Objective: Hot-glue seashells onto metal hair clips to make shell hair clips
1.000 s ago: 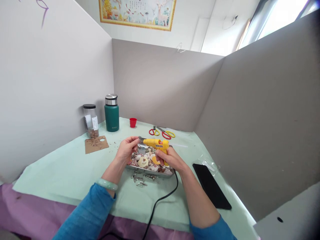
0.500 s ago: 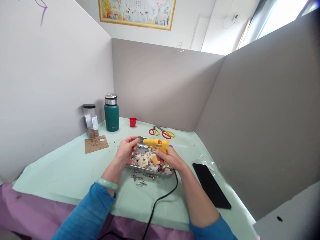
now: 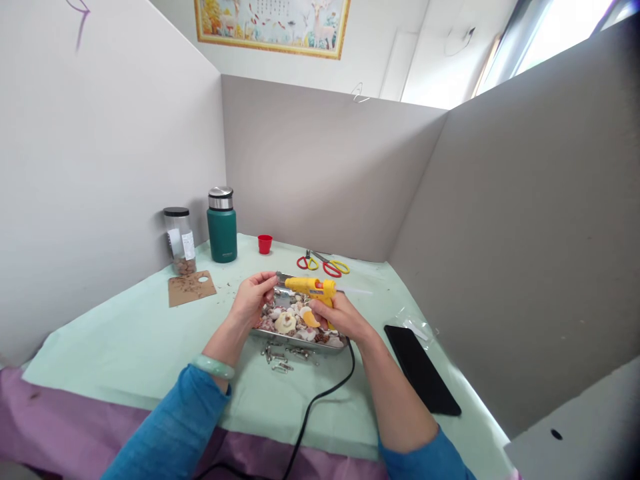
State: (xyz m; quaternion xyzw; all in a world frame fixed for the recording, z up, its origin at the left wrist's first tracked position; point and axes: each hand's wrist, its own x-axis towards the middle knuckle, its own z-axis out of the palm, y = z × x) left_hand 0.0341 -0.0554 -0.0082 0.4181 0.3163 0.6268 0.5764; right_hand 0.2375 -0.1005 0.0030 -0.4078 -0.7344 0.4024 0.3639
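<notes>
My right hand is wrapped round the handle of a yellow hot glue gun, its nozzle pointing left. A clear glue stick sticks out of the gun's back end. At the nozzle, the fingertips of my left hand are pinched together on something small that I cannot make out. Below both hands lies a metal tray filled with seashells, among them a yellow crescent-shaped piece. Several small silvery metal clips or pins are scattered in front of the tray.
A black cord runs from the gun toward me. Farther back stand a plastic jar, a green flask, a red cup and scissors. A cardboard piece lies left, a black flat slab right. Grey panels enclose the table.
The view has shifted very slightly. Both hands and the glue gun keep nearly the same position over the tray.
</notes>
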